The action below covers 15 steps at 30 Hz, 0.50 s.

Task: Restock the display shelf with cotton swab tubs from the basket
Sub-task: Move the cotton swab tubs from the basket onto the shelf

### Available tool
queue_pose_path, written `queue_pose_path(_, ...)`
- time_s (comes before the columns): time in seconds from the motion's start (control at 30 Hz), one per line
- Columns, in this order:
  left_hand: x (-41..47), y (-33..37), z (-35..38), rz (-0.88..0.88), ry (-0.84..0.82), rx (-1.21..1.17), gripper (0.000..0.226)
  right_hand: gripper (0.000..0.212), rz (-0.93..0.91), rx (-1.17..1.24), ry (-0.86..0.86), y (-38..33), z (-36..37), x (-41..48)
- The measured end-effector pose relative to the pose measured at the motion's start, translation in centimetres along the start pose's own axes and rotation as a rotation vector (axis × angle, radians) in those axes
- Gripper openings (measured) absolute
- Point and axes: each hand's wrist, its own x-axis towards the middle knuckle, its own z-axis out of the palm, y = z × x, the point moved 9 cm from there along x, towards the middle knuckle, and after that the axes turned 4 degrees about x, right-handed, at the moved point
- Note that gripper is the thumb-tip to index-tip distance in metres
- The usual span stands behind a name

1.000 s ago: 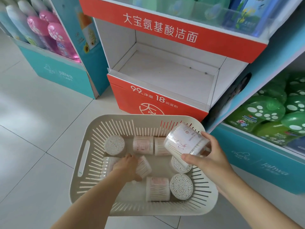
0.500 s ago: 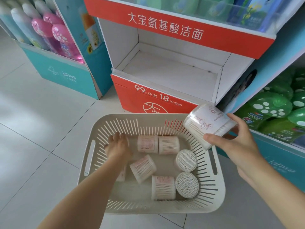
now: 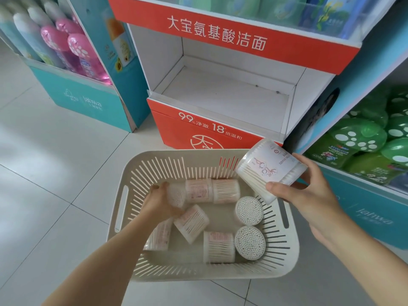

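Note:
A beige slotted basket (image 3: 123,208) stands on the floor tiles and holds several clear cotton swab tubs (image 3: 218,246), some lying, two upright. My right hand (image 3: 309,195) grips one tilted tub (image 3: 265,168) above the basket's far right corner, just below the red and white display shelf (image 3: 225,93), whose white compartment holds nothing. My left hand (image 3: 159,202) is inside the basket at its far left, fingers wrapped around a lying tub (image 3: 176,194) that looks blurred.
A teal display (image 3: 88,100) with pink and white bottles stands to the left of the shelf. On the right, a teal display (image 3: 373,208) holds green spotted bottles. An upper shelf tier (image 3: 242,7) carries green and blue packs.
My right hand has lifted its tub up and right, from over the basket's middle to its far right corner. My left hand moved from a near tub to the far left tub and closed on it.

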Motion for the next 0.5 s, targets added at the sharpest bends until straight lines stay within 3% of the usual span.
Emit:
queue_pose_path(0.13, -1.5, 1.2, -4.6, 0.031, 0.014, -0.479, 0.085, 0.132, 0.049, 0.101, 0.007, -0.7, -0.6, -0.1)
queue_pose_path(0.23, -4.0, 4.3, -7.2, 0.139, -0.153, -0.910, 0.072, 0.136, 0.084, 0.213, 0.011, -1.6, -0.8, 0.0)
queue_pose_path(0.37, -7.2, 8.2, -9.8, 0.221, -0.281, -1.199, 0.062, 0.127, 0.138, 0.337, -0.022, -3.1, -0.5, -0.6)
queue_pose_path(0.5, -9.5, 11.0, -11.2, 0.238, -0.361, -1.365, 0.063, 0.085, 0.201, 0.491, -0.103, -5.1, 0.1, -1.2)
